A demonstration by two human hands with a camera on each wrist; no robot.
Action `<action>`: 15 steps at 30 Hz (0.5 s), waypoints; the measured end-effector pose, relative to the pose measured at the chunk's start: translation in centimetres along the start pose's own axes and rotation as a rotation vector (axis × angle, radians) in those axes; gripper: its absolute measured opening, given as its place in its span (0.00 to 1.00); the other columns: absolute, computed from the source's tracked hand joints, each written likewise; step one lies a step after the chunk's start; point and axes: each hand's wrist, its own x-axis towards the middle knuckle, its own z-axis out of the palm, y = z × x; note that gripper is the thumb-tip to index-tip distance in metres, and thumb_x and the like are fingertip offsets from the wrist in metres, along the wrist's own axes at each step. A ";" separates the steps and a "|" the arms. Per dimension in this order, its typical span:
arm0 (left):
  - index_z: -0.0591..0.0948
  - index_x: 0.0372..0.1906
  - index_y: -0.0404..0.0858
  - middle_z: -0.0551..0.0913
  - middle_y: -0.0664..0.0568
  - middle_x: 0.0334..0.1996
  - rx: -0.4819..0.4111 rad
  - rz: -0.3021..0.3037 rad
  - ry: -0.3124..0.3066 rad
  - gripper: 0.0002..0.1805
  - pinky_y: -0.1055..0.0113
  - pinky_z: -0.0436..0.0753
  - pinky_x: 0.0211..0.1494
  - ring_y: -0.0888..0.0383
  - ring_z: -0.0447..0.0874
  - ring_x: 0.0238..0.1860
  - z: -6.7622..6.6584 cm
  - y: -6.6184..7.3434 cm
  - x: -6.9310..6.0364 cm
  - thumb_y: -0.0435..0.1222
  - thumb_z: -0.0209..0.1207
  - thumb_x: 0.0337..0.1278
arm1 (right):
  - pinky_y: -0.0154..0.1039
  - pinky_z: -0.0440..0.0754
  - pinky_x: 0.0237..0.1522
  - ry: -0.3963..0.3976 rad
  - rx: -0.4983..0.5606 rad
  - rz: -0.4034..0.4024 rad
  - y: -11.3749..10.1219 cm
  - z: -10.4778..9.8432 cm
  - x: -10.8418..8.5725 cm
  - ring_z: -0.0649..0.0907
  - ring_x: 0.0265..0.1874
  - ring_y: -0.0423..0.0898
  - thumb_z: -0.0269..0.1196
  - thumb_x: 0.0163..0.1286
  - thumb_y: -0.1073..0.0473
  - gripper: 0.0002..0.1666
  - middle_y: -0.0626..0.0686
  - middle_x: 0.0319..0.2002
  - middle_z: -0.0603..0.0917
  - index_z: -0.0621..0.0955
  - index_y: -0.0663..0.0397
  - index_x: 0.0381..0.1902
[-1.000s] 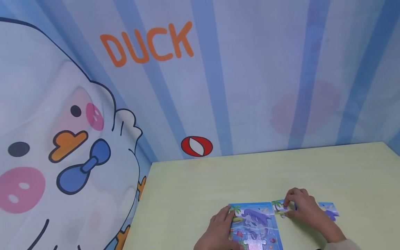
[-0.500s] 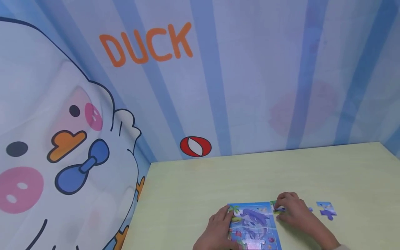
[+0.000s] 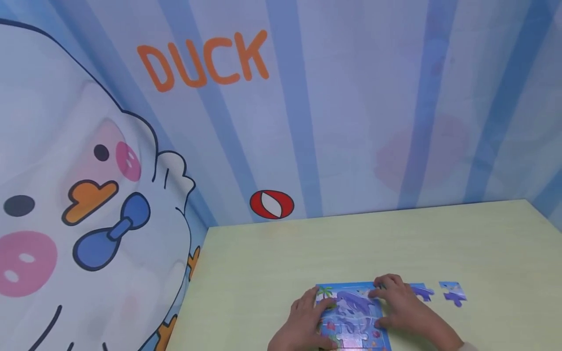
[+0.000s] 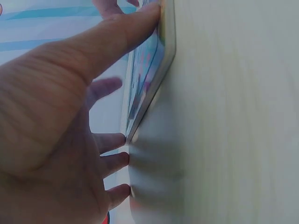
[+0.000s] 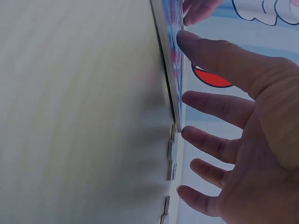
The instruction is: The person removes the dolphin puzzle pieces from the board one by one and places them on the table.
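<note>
A jigsaw puzzle [image 3: 357, 314] with a dolphin picture lies flat near the front of the table in the head view. My left hand [image 3: 298, 324] rests at its left side, index finger over the picture and thumb by the lower left. In the left wrist view the thumb [image 4: 124, 32] touches the puzzle's raised border. My right hand [image 3: 401, 307] is at the right side, its index finger over the top right corner and its thumb on the right edge. Its fingers [image 5: 210, 140] look fairly straight, gripping nothing. Two purple-and-blue puzzle pieces, one nearer [image 3: 421, 291] and one farther [image 3: 453, 291], lie to the right.
The pale yellow-green table [image 3: 281, 258] extends behind and left of the puzzle. A striped blue cloth backdrop [image 3: 342, 122] with printed duck pictures rises behind and to the left.
My right hand has moved left from the loose palm-tree piece to the puzzle's right edge; that piece is now hidden. My left index finger has moved in over the picture.
</note>
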 end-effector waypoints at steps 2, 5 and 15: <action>0.70 0.73 0.58 0.53 0.41 0.77 -0.006 0.000 -0.006 0.44 0.38 0.55 0.72 0.38 0.50 0.77 0.0 0.1 0.0 0.54 0.75 0.48 | 0.72 0.67 0.56 0.011 -0.014 -0.020 -0.1 0.1 0.0 0.68 0.62 0.67 0.83 0.45 0.48 0.31 0.56 0.56 0.76 0.87 0.51 0.47; 0.71 0.71 0.61 0.52 0.44 0.78 0.000 -0.002 -0.025 0.41 0.36 0.54 0.71 0.36 0.48 0.77 0.1 0.1 0.1 0.53 0.74 0.50 | 0.72 0.68 0.54 0.035 -0.034 -0.063 -0.2 0.1 -0.1 0.67 0.62 0.68 0.83 0.44 0.49 0.31 0.57 0.56 0.76 0.88 0.52 0.47; 0.72 0.70 0.65 0.52 0.52 0.79 0.041 0.091 -0.109 0.32 0.30 0.53 0.69 0.35 0.44 0.78 0.1 0.8 0.1 0.46 0.68 0.62 | 0.75 0.67 0.52 0.058 -0.014 -0.088 -0.1 0.3 0.0 0.67 0.62 0.71 0.83 0.41 0.52 0.20 0.56 0.54 0.77 0.87 0.39 0.33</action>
